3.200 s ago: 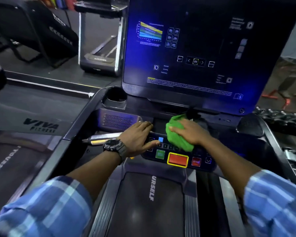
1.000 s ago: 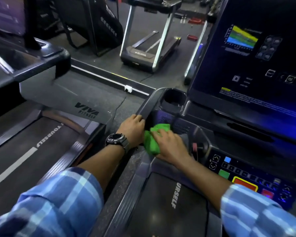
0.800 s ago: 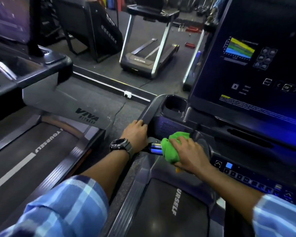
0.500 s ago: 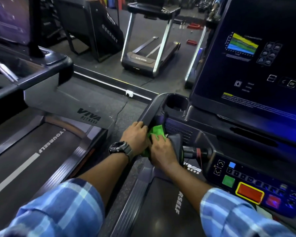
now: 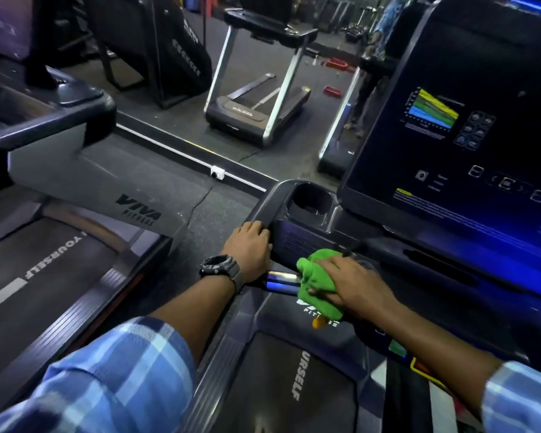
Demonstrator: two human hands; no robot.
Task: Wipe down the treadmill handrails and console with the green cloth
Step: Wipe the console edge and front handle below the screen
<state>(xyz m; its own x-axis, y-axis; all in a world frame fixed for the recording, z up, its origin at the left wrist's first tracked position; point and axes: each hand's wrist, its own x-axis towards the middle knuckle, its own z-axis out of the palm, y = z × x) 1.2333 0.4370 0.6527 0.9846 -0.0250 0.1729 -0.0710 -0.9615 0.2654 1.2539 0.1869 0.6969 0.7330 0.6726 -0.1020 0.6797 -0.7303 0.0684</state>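
The green cloth (image 5: 317, 284) is bunched around the shiny metal grip bar (image 5: 281, 281) that runs across the front of the treadmill console (image 5: 303, 242), below the perforated speaker panel. It is held there by the right hand (image 5: 350, 284), whose fingers are curled over the top of the cloth and wrapped round the bar. A small orange-yellow item (image 5: 318, 322) is seen below the cloth's lower edge; what it is cannot be told from this view.

The left hand (image 5: 250, 250) is laid on the dark left handrail (image 5: 267, 204) where it bends down beside the console, with the fingers bent over the rail's edge. A dark wristwatch (image 5: 219, 266) is worn on that wrist. Both forearms are bare below rolled blue checked sleeves (image 5: 113, 379).

A round cup holder (image 5: 310, 201) is set in the console's left corner, just behind the left hand; its interior appears dark and nothing can be made out in it. The large display screen (image 5: 456, 126) is lit, with a coloured chart shown at upper centre. The treadmill belt (image 5: 281, 385) lies beneath the arms. A neighbouring treadmill (image 5: 60, 245) marked "VIVA" stands at left.
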